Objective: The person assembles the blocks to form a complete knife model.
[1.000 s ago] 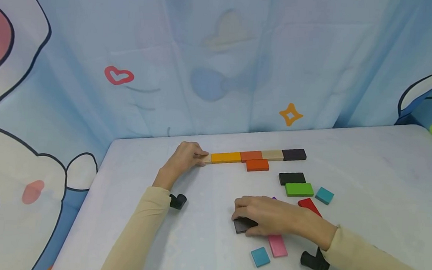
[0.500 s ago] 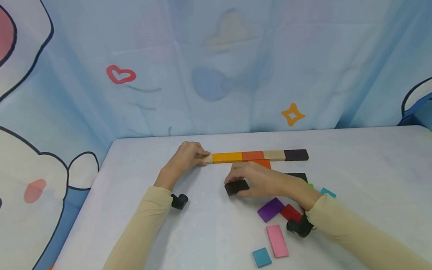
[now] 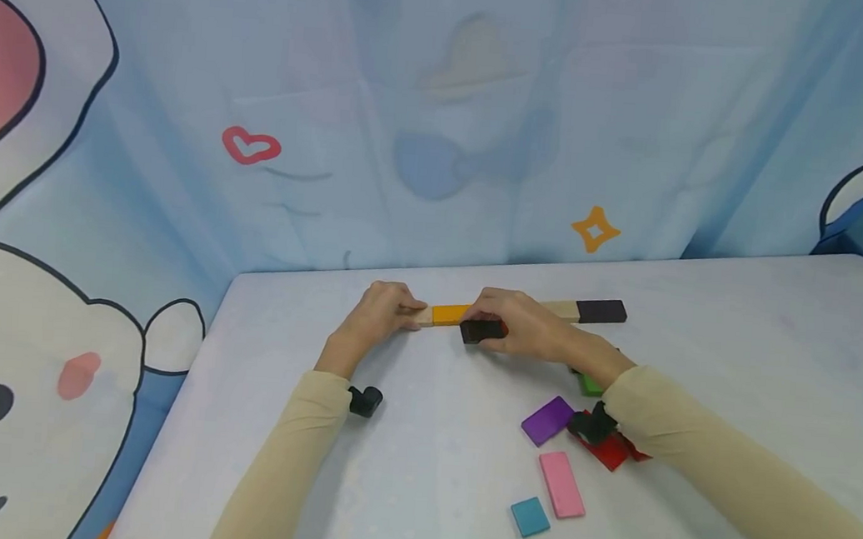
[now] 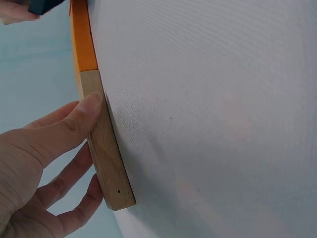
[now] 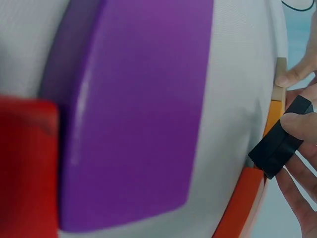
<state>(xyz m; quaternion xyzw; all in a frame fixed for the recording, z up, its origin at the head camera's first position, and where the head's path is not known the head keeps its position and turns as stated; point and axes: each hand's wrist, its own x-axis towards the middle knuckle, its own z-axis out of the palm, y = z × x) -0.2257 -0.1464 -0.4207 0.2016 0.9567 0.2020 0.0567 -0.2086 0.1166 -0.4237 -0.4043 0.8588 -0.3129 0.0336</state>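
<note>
My left hand pinches a plain wooden block at the left end of a row along the back of the table. A yellow block adjoins it on the right. Between thumb and fingers my right hand holds a black block, tilted, just in front of the row near the yellow block. An orange block shows beside it in the right wrist view. Farther right, the row shows another plain wooden block and a black end block; my right hand hides its middle.
Loose purple, pink and teal blocks lie toward the front. Red pieces and a green block lie partly under my right forearm. A blue patterned curtain hangs behind the table.
My right hand has carried the black block away from the front pieces, back toward the row. My left hand keeps its pinch on the plain wooden block.
</note>
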